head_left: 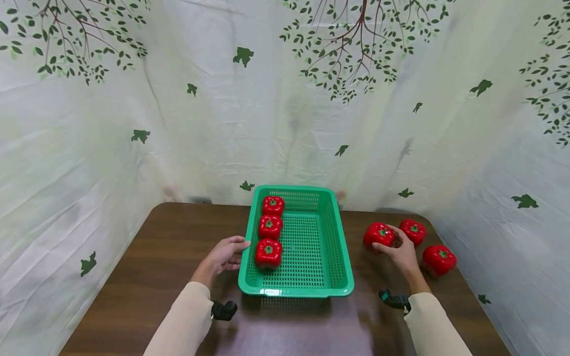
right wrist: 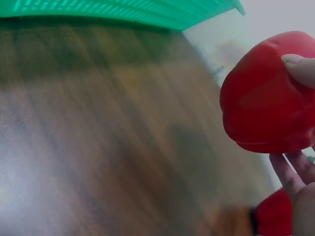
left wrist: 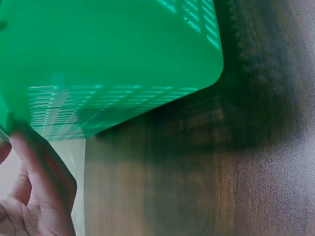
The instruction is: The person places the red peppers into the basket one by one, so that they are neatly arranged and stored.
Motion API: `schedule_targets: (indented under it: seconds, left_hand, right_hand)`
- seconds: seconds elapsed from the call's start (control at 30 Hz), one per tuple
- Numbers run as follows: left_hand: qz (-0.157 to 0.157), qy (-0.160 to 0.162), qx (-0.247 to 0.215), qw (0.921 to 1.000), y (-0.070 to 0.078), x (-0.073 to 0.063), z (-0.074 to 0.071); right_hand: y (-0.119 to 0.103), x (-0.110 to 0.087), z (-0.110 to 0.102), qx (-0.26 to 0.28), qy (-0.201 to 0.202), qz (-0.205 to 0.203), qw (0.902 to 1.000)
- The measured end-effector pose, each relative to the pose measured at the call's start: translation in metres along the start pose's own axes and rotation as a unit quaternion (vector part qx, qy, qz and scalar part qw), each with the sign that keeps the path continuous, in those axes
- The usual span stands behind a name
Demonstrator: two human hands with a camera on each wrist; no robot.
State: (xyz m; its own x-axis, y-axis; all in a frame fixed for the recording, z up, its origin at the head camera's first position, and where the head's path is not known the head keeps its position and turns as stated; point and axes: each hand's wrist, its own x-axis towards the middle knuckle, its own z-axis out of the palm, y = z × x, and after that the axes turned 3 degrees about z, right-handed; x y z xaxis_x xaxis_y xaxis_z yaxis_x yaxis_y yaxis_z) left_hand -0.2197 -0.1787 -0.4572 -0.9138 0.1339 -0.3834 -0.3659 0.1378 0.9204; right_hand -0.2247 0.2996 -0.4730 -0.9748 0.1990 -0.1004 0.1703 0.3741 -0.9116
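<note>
The right hand's grip (head_left: 403,253) is clamped on a red pepper (head_left: 378,235), thumb on one side and fingers curled round the other, as the right wrist view confirms with a thumb tip pressed on the pepper's glossy skin (right wrist: 268,101). That pepper sits to the right of the green basket (head_left: 338,257), at the near-left of a group of three on the brown worktop (head_left: 151,267); whether it rests on the surface or is just lifted cannot be told. A second loose pepper (head_left: 413,231) lies just behind the hand, and a third (head_left: 439,259) lies to the hand's right, near the worktop's edge. The left hand (head_left: 224,254) is relaxed, fingers nearly straight, fingertips touching the basket's left rim (the left wrist view shows fingers (left wrist: 37,167) against the green wall). Inside the basket, three peppers stand in a line along the left wall: far (head_left: 273,204), middle (head_left: 270,226) and near (head_left: 268,252), stems up. A leaf-printed cloth (head_left: 285,99) hangs behind and around the worktop.
</note>
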Motion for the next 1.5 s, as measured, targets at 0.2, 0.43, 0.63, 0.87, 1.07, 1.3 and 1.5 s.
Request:
schedule_targets:
  seconds: [0.2,0.43,0.63,0.87,1.07,1.3,1.5]
  left_hand:
    - [-0.005,0.003,0.0,1.0,-0.002,-0.001,-0.001]
    - [0.001,0.002,-0.011,0.9999,-0.002,-0.003,0.001]
    - [-0.001,0.004,-0.018,0.9998,-0.002,-0.003,-0.002]
    - [-0.006,0.004,-0.017,0.9998,-0.002,-0.004,-0.003]
    - [-0.003,0.006,-0.018,0.9998,0.003,-0.003,-0.001]
    - [-0.006,0.008,-0.012,0.9999,0.003,-0.004,-0.003]
    - [-0.004,0.004,-0.013,0.9999,-0.001,-0.002,-0.002]
  right_hand:
    - [-0.014,0.001,-0.001,0.007,-0.025,-0.036,0.999]
    - [-0.033,0.001,-0.008,-0.029,-0.049,-0.082,0.995]
    - [-0.044,0.007,-0.009,-0.037,-0.086,-0.097,0.9909]
    - [-0.062,0.01,-0.013,-0.043,-0.118,-0.114,0.9855]
    - [-0.08,0.011,-0.019,-0.049,-0.132,-0.124,0.9822]
    - [-0.093,0.015,-0.013,-0.037,-0.163,-0.125,0.978]
    - [-0.096,0.013,-0.004,-0.019,-0.175,-0.131,0.9757]
